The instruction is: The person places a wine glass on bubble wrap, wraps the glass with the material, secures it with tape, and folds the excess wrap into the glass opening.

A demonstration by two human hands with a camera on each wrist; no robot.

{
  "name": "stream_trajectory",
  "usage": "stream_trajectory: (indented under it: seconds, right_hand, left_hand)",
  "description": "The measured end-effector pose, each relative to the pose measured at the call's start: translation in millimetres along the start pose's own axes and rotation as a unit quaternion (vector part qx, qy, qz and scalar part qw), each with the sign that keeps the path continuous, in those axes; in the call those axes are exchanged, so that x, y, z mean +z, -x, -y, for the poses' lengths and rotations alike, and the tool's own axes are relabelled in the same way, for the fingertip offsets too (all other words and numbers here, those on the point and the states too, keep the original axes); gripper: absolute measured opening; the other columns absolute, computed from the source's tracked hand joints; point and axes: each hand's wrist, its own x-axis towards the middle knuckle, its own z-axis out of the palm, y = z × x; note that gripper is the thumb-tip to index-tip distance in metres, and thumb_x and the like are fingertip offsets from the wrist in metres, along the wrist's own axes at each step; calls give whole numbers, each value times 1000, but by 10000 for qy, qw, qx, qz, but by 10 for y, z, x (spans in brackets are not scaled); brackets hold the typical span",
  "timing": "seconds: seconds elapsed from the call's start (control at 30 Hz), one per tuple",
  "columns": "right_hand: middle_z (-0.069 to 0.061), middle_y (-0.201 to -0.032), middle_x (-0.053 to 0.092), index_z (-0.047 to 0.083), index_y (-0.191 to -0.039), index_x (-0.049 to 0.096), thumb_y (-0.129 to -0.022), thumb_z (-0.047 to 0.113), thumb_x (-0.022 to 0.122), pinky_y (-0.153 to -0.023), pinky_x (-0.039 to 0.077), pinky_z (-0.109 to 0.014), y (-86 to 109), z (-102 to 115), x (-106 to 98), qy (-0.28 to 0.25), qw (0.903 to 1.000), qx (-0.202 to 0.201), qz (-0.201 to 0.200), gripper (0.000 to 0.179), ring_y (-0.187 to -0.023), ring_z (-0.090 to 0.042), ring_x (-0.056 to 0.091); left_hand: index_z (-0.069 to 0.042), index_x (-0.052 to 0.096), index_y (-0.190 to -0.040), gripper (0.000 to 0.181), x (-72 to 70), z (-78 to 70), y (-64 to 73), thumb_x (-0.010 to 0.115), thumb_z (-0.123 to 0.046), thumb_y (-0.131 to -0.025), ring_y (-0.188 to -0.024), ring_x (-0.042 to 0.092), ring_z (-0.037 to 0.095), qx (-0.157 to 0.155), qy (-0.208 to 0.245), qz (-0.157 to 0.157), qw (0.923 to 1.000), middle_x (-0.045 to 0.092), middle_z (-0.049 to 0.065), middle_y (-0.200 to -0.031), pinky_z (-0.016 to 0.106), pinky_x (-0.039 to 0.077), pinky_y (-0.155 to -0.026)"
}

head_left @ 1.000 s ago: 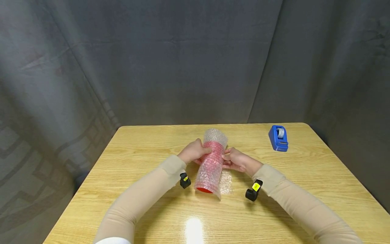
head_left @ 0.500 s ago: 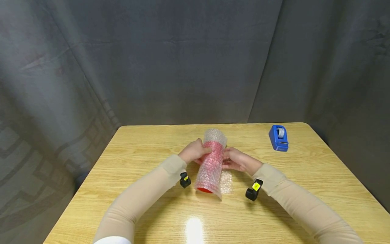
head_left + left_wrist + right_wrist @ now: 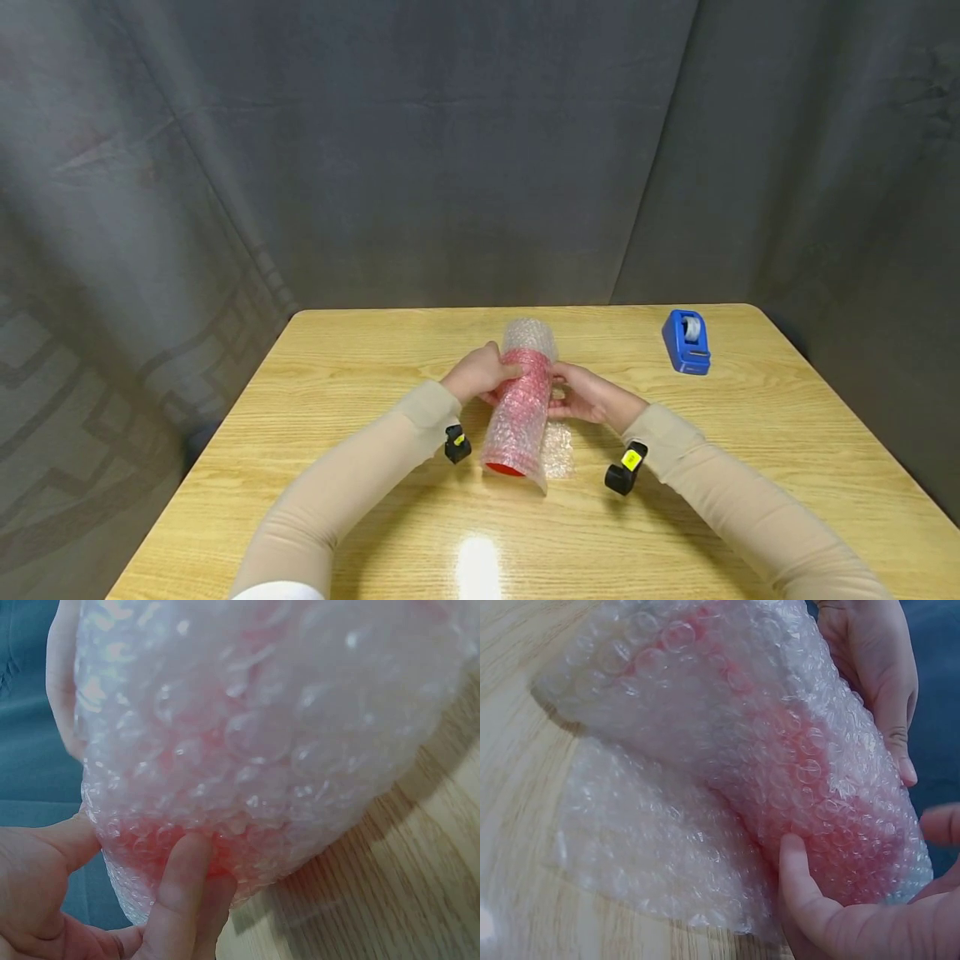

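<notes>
A bubble-wrapped red cylinder [image 3: 521, 400] lies lengthwise on the table, its bare red end showing at the near side. My left hand [image 3: 478, 373] grips it from the left, thumb on top and fingers low along its side. From the right, my right hand [image 3: 588, 394] holds the wrap with curled fingers. In the right wrist view, one fingertip [image 3: 793, 851] presses the wrap near a fold, and the thumb is at the far side. A flat tail of bubble wrap [image 3: 652, 840] comes out from under the roll on the right. The left wrist view shows fingers [image 3: 187, 862] against the bubbles.
A blue tape dispenser [image 3: 686, 343] with a roll of tape stands at the back right of the wooden table [image 3: 360, 517]. Dark grey curtains [image 3: 450, 167] hang behind and at the sides. Each wrist carries a small black camera [image 3: 624, 473].
The right hand's thumb and fingers have shifted slightly on the wrap. The wrap's near loose corner has moved a little to the right. The left hand has barely moved.
</notes>
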Motion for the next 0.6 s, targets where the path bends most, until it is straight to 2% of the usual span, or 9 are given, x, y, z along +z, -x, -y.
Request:
stream_trajectory:
  seconds: [0.1,0.17,0.43,0.53,0.6]
  right_hand:
    - [-18,-135,31,-1,-139,26,-101,30,43,-81,58,-28,-15,-9,-17,171,9998,-41,126,52,-101,-27,50]
    - [-18,-137,32,-3,-142,24,-102,30,45,-85,57,-29,-26,-15,-26,336,9992,-86,200,56,-105,-28,50]
    - [-13,-125,42,-8,-139,27,-102,25,45,-88,56,-30,-13,-12,-24,562,9979,-155,269,53,-106,-28,52]
    - [-15,-127,41,-9,-140,26,-102,24,45,-88,56,-30,-3,-8,-15,574,9978,-165,304,53,-107,-28,52]
    - [-16,-130,39,-9,-140,25,-102,23,44,-87,56,-30,0,-5,-10,569,9977,-162,317,54,-107,-29,51]
  left_hand:
    - [11,38,-133,61,3,-8,0,62,-29,-95,-65,63,23,-20,-14,1,10000,56,18,-103,36,60,-62]
    - [11,38,-133,61,6,-14,0,62,-30,-95,-66,63,23,-38,-24,2,10000,56,18,-104,36,60,-62]
    - [11,35,-136,65,-1,-15,10,62,-32,-95,-65,63,22,27,-23,37,10000,57,19,-107,36,60,-62]
    - [11,35,-136,67,-21,19,12,61,-35,-95,-67,63,22,150,215,190,9995,57,18,-105,36,60,-62]
    - [10,37,-131,61,-45,46,14,59,-36,-96,-68,62,22,200,489,359,9980,56,17,-101,34,60,-61]
